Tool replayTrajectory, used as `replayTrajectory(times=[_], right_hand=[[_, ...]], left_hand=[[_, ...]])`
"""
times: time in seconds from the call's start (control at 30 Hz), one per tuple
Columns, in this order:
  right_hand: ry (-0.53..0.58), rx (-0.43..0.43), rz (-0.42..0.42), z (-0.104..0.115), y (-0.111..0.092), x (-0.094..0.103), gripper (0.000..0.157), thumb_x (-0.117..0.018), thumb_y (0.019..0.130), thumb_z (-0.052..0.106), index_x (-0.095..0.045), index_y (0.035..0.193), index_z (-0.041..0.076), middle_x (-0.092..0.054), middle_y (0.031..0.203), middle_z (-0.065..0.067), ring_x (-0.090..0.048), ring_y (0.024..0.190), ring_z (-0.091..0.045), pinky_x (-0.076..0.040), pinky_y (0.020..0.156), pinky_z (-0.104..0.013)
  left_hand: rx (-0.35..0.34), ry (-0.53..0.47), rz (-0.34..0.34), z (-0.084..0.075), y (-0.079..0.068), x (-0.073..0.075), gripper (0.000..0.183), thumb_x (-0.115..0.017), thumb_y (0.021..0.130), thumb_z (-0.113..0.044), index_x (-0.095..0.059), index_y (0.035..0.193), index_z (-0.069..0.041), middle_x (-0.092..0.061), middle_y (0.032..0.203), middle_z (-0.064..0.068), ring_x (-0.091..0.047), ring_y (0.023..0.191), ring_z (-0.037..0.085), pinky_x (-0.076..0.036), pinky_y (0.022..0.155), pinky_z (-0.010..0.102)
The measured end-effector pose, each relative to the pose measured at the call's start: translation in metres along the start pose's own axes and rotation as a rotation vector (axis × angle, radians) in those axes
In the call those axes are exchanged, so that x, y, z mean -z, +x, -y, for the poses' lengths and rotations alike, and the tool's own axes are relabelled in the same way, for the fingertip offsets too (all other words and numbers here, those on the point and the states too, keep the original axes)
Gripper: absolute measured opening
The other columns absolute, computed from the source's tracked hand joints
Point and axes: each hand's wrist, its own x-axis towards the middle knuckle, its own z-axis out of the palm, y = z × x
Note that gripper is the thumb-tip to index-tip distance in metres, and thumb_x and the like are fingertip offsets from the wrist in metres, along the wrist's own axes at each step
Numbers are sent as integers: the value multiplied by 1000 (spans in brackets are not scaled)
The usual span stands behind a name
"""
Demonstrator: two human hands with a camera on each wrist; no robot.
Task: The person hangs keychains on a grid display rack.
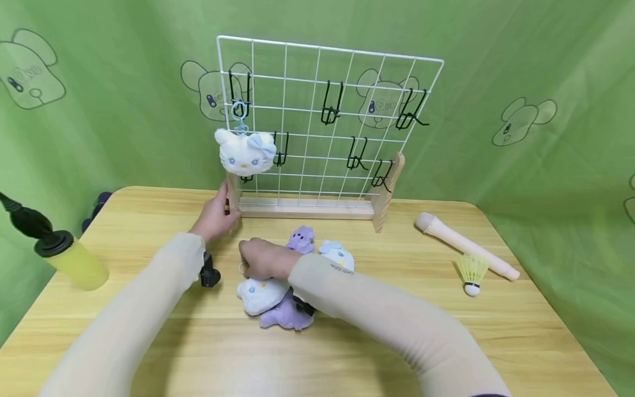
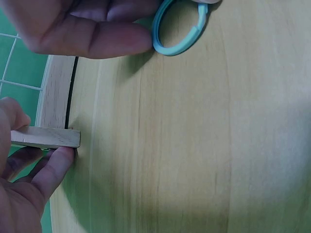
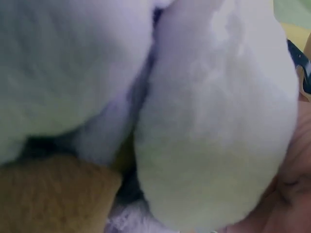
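Observation:
At the left end of a white wire grid rack (image 1: 317, 48), my left hand (image 1: 216, 215) grips its wooden foot (image 2: 46, 137), thumb on one side and fingers on the other. My right hand (image 1: 265, 258) is above the pile of plush keychains, its fingers on a light-blue ring (image 2: 181, 50). Directly below that hand lies a white cat plush keychain (image 1: 263, 296), seen close up as white fur (image 3: 218, 121) in the right wrist view. Purple plushes (image 1: 288, 314) and another white plush (image 1: 338, 255) lie around it, partly hidden by the right arm.
A white cat plush with a blue bow (image 1: 245, 154) hangs from a black hook at the rack's upper left. Several other black hooks (image 1: 331, 105) are on the grid. A yellow bottle (image 1: 79, 264) stands left; a microphone (image 1: 461, 242) and yellow shuttlecock (image 1: 472, 273) lie right.

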Motion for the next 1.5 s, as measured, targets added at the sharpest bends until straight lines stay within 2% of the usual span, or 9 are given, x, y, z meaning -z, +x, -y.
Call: replayTrajectory(times=[0.13,0.23,0.4,0.63,0.83,1.0,1.13,1.3,1.5], right_hand=[[-15,-24,26,0,3,2,22,-71,99,22,-60,113,8,-68,110,-6,-62,102,-17,-58,91,-29],[31,-15,28,-1,2,2,26,-72,99,20,-58,117,8,-68,107,-5,-63,99,-16,-58,88,-27],[125,71,11,-6,1,1,20,-68,100,12,-56,115,9,-63,94,0,-58,85,-12,-53,75,-22],[197,184,-57,-20,-2,8,8,-68,100,8,-70,106,3,-67,89,-2,-55,79,-8,-47,71,-16],[452,227,-79,-35,-8,8,14,-62,103,6,-74,101,-1,-79,95,-14,-68,75,-7,-58,72,-13],[691,241,-80,-48,-16,3,16,-54,108,11,-65,107,-1,-78,91,-17,-77,85,-16,-62,77,-19],[788,240,-132,-57,-24,2,18,-50,110,15,-60,111,0,-78,90,-18,-78,91,-19,-63,81,-21],[891,223,-177,-66,-37,1,21,-47,112,15,-58,117,-1,-77,97,-24,-75,83,-11,-66,84,-28],[1003,227,-243,-78,-56,13,21,-44,112,13,-55,122,-3,-75,98,-21,-75,76,-10,-69,78,-36]], left_hand=[[-1,-3,2,0,1,0,91,-54,98,-3,2,169,-9,-49,148,40,-61,127,53,-61,103,55],[6,-8,5,0,1,0,91,-54,99,-3,3,169,-11,-48,149,40,-61,128,53,-60,104,55],[11,-14,5,-1,-1,0,92,-55,99,-3,4,169,-12,-49,148,40,-62,125,53,-63,99,53],[3,-7,-1,5,1,-3,92,-56,99,-4,3,169,-12,-50,146,40,-64,122,52,-65,95,51],[5,-7,-3,4,-1,-2,91,-56,99,-5,1,169,-12,-50,148,39,-66,118,51,-67,84,45],[8,-4,-5,3,-3,-1,91,-55,99,-4,2,169,-11,-47,151,38,-64,122,51,-66,90,47],[2,-6,-9,2,-3,-1,92,-56,99,-4,2,169,-12,-48,151,39,-65,119,50,-67,86,44],[12,-16,0,1,-1,-1,93,-56,99,-4,4,170,-15,-47,151,39,-68,110,49,-67,74,37],[10,-21,4,0,-3,-2,93,-55,100,-4,6,169,-15,-41,156,39,-64,121,51,-68,85,43]])
